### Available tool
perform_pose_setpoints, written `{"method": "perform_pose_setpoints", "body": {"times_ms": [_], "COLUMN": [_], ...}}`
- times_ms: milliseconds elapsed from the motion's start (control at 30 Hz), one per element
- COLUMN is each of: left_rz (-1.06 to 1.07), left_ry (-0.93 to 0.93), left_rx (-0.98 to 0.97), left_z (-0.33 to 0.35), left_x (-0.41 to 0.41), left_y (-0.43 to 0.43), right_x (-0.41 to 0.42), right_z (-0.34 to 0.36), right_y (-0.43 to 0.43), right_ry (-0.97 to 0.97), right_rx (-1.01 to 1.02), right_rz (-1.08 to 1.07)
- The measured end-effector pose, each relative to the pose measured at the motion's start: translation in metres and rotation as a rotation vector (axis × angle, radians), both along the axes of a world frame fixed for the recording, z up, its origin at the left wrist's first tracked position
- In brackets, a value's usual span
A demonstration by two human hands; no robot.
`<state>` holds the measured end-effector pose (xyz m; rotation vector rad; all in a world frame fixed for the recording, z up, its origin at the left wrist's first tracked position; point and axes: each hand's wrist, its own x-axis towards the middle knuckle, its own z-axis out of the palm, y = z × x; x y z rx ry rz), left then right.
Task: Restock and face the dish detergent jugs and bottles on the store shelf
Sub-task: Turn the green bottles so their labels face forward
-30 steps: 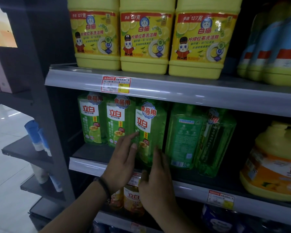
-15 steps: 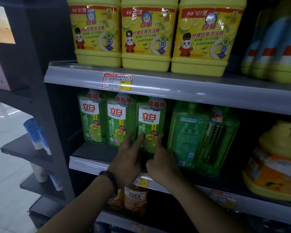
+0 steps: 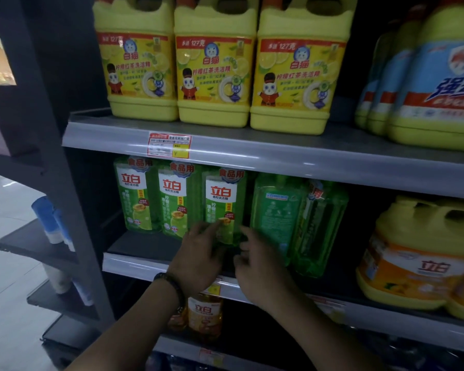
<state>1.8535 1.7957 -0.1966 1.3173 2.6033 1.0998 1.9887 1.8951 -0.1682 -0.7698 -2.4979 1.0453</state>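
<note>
Three green dish detergent bottles stand side by side on the middle shelf (image 3: pixel 145 266), labels facing out. My left hand (image 3: pixel 198 259) is at the foot of the third green bottle (image 3: pixel 223 207), fingers spread, its fingertips touching the lower front of the label. My right hand (image 3: pixel 261 269) hovers just right of that bottle's base, fingers apart, holding nothing. Two more green bottles (image 3: pixel 276 218) to the right stand turned, showing their back and side. Three yellow jugs (image 3: pixel 213 73) line the top shelf.
Blue-and-yellow jugs (image 3: pixel 434 84) fill the top shelf's right end. An orange-labelled yellow jug (image 3: pixel 418 258) sits on the middle shelf at right. Amber bottles (image 3: pixel 205 314) stand on the shelf below my wrists. A side rack with small bottles (image 3: pixel 51 220) is left.
The third green bottle was turned so its label faces front and pushed back in line. Both hands have eased off its base, fingers spreading. The camera tilted up.
</note>
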Motion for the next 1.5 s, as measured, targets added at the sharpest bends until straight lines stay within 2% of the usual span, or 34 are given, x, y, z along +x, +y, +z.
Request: {"method": "perform_pose_setpoints", "body": {"times_ms": [133,267,567,767,933,1067,1233,1367,1500], "left_rz": [-0.06,-0.076,-0.055,-0.093,-0.096,-0.079,-0.077,-0.03,0.0], "left_ry": [-0.141,-0.236,-0.518,-0.621,-0.686,-0.605,-0.498,-0.466,-0.511], "left_rx": [0.134,0.187,0.317,0.34,0.306,0.26,0.226,0.325,0.429], "left_z": [0.013,0.019,0.045,0.048,0.051,0.051,0.043,0.034,0.016], "left_x": [0.028,0.049,0.057,0.052,0.047,0.045,0.044,0.058,0.077], "left_y": [0.005,0.014,0.051,0.07,0.079,0.074,0.051,0.029,0.015], "right_x": [0.073,0.1,0.078,0.059,0.05,0.051,0.058,0.057,0.055], "right_z": [0.012,0.015,0.009,0.005,0.0,-0.003,-0.006,-0.008,-0.003], "right_y": [-0.012,0.002,0.019,0.029,0.035,0.033,0.029,0.029,0.034], "right_ry": [0.064,0.065,0.17,0.196,0.265,0.272,0.25,0.237,0.219], "right_rx": [-0.032,-0.104,-0.209,-0.326,-0.322,-0.341,-0.359,-0.371,-0.402], "right_rz": [-0.028,-0.09,-0.107,-0.151,-0.19,-0.18,-0.069,-0.052,-0.016]}}
